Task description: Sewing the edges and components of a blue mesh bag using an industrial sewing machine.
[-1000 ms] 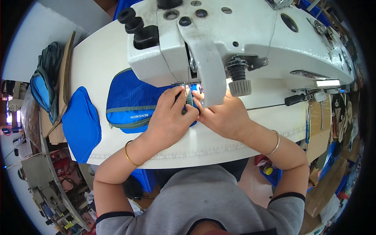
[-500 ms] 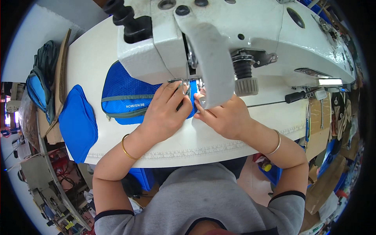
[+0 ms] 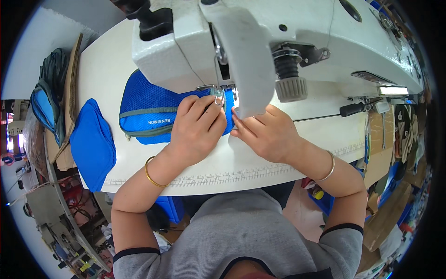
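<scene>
Nearest, the grey shirt (image 3: 227,223) of the seated person meets the front edge of the white table (image 3: 302,169), along which a printed measuring scale (image 3: 218,178) runs. Just beyond, the two hands work close together but apart, a narrow strip of blue cloth between them. The left hand (image 3: 197,125) lies with bent fingers over the right end of a blue mesh pouch (image 3: 155,102); whether it pinches the cloth or only presses it cannot be told. The right hand (image 3: 269,135) has its fingertips at the pouch's right edge, partly hidden by a white lever (image 3: 253,60), so its grip cannot be told either. The pouch lies flat on the table, its right end at the presser foot (image 3: 218,98) of the white sewing machine (image 3: 158,60). The step in hand looks like guiding that end for stitching; the next move seems to call for keeping the edge aligned and fingertips clear of the needle. Farther left lie blue fabric pieces (image 3: 93,144), with a grey-and-blue bag (image 3: 49,102) beyond.
</scene>
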Tool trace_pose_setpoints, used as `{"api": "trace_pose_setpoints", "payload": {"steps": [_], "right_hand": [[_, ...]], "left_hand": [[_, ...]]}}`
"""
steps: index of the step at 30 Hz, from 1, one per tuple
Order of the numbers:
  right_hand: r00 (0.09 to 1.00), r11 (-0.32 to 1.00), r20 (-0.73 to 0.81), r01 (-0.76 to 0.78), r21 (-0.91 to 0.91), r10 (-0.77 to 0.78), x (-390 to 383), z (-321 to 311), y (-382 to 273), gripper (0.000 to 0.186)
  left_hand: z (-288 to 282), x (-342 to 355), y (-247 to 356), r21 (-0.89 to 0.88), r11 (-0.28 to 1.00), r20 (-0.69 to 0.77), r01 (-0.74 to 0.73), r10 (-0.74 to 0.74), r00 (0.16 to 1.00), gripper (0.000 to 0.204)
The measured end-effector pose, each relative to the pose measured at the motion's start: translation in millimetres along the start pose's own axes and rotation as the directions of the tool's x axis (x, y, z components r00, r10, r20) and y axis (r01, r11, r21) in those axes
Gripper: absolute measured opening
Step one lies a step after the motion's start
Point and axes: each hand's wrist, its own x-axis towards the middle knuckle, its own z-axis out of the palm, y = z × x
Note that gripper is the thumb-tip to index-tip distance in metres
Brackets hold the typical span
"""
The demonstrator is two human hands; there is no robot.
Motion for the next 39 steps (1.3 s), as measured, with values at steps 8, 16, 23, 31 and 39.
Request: {"api": "trace_pose_setpoints", "payload": {"steps": [8, 16, 23, 31, 39], "right_hand": [[1.000, 0.999, 0.008, 0.005, 0.038, -0.005, 0.5, -2.4, 1.3, 0.029], [1.000, 1.000, 0.005, 0.018, 0.024, -0.018, -1.3, -0.8, 2.1, 0.030], [1.000, 0.999, 0.022, 0.021, 0.033, -0.022, -1.0, -0.3, 2.9, 0.031], [1.000, 1.000, -0.031, 0.004, 0.025, -0.004, 3.3, -3.3, 1.6, 0.022], [0.999, 0.999, 0.027, 0.018, 0.033, -0.019, -0.2, -2.5, 2.1, 0.031]], "left_hand": [[3.4, -2.3, -1.0, 0.001, 1.000, -0.070, 0.028, -0.028, 0.997, 0.021], [2.1, -4.7, -3.5, -0.101, 0.994, -0.011, 0.031, -0.032, 0.999, 0.021], [3.9, -1.5, -4.2, -0.094, 0.995, -0.026, 0.019, -0.022, 0.999, 0.025], [-1.0, -0.1, 0.4, -0.098, 0.995, 0.027, 0.008, -0.005, 1.000, 0.021], [1.6, 0.8, -1.9, -0.141, 0.988, 0.020, 0.064, -0.062, 0.998, 0.024]]}}
